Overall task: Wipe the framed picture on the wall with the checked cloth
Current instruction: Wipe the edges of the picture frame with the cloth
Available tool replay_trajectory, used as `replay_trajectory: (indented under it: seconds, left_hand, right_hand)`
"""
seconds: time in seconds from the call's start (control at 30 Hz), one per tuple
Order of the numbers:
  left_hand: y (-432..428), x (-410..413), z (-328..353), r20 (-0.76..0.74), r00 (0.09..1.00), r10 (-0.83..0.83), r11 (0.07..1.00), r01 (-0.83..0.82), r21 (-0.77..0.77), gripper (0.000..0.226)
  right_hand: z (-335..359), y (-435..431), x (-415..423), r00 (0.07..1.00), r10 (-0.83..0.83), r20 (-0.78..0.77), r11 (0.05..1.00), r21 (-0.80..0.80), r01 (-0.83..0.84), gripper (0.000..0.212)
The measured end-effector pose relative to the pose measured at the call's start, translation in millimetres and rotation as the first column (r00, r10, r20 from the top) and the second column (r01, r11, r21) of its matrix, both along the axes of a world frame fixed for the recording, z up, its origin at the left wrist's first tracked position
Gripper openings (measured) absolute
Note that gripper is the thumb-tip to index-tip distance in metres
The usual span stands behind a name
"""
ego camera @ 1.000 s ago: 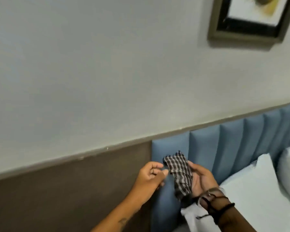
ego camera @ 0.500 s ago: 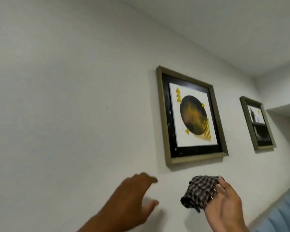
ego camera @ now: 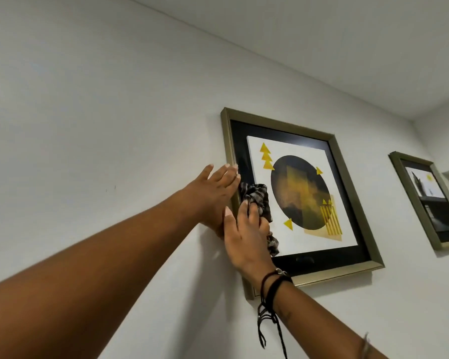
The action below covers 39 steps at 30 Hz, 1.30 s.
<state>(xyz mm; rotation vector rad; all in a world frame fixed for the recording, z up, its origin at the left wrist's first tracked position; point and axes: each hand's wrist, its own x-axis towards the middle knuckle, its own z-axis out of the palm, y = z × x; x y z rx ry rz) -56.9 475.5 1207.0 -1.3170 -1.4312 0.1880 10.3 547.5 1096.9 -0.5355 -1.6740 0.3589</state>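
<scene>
A framed picture [ego camera: 340, 177] with a dull gold frame, black mount and a dark circle with yellow triangles hangs on the white wall. My right hand [ego camera: 245, 237] presses a bunched black-and-white checked cloth [ego camera: 257, 199] against the left part of the glass. My left hand [ego camera: 213, 195] lies flat with fingers extended against the frame's left edge and the wall, holding nothing. The hands hide the lower left side of the frame.
A second, smaller framed picture [ego camera: 430, 200] hangs further right on the same wall. The ceiling [ego camera: 347, 47] meets the wall above. A wall corner and a ledge show at the far right.
Both hands rose from below the frame onto it. The right hand brought the cloth onto the glass; the left hand landed on the frame's left edge. The view moved closer.
</scene>
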Motion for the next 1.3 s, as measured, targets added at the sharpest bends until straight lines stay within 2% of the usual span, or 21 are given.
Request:
replay_trajectory:
  seconds: [0.13, 0.27, 0.43, 0.6, 0.67, 0.77, 0.83, 0.97, 1.07, 1.17, 1.3]
  left_hand:
    - [3, -7, 10, -0.004, 0.999, -0.039, 0.999, 0.039, 0.003, 0.124]
    - [3, -8, 25, 0.083, 0.993, -0.083, 0.997, 0.082, 0.012, 0.131]
    - [8, -1, 18, 0.21, 0.965, -0.159, 0.987, 0.157, 0.03, 0.145]
    - [19, 2, 7, 0.204, 0.969, -0.139, 0.987, 0.121, 0.102, 0.152]
    - [17, 2, 7, 0.181, 0.974, -0.137, 0.986, 0.117, 0.115, 0.151]
    - [15, 4, 5, 0.147, 0.979, -0.14, 0.984, 0.122, 0.127, 0.148]
    - [14, 6, 3, 0.141, 0.981, -0.136, 0.984, 0.116, 0.137, 0.147]
    - [15, 10, 1, 0.154, 0.981, -0.118, 0.985, 0.097, 0.14, 0.151]
    - [17, 13, 0, 0.174, 0.981, -0.088, 0.989, 0.065, 0.136, 0.147]
    - [17, 19, 2, 0.221, 0.974, -0.048, 0.994, 0.024, 0.108, 0.149]
    - [16, 27, 3, 0.262, 0.965, -0.006, 0.996, -0.018, 0.09, 0.154]
  right_hand:
    - [17, 9, 3, 0.999, -0.042, -0.017, 0.994, 0.098, 0.043, 0.078]
    - [46, 15, 12, 0.999, -0.039, -0.023, 0.976, 0.215, 0.043, 0.083]
    - [62, 24, 32, 0.968, 0.23, -0.098, 0.955, 0.214, -0.205, 0.076]
    - [53, 32, 39, 0.929, 0.352, -0.113, 0.924, 0.198, -0.326, 0.066]
    - [41, 29, 41, 0.944, 0.315, -0.095, 0.931, 0.223, -0.288, 0.065]
    - [8, 27, 38, 0.949, 0.291, -0.121, 0.933, 0.254, -0.254, 0.046]
    - [-17, 29, 37, 0.965, 0.242, -0.098, 0.941, 0.265, -0.21, 0.042]
    - [-41, 35, 34, 0.977, 0.199, -0.072, 0.961, 0.208, -0.181, 0.064]
    - [-16, 29, 31, 0.979, 0.201, -0.039, 0.957, 0.221, -0.187, 0.06]
    - [29, 24, 33, 0.986, 0.162, 0.039, 0.946, 0.279, -0.166, 0.037]
    - [87, 13, 38, 0.975, 0.204, -0.09, 0.968, 0.166, -0.187, 0.055]
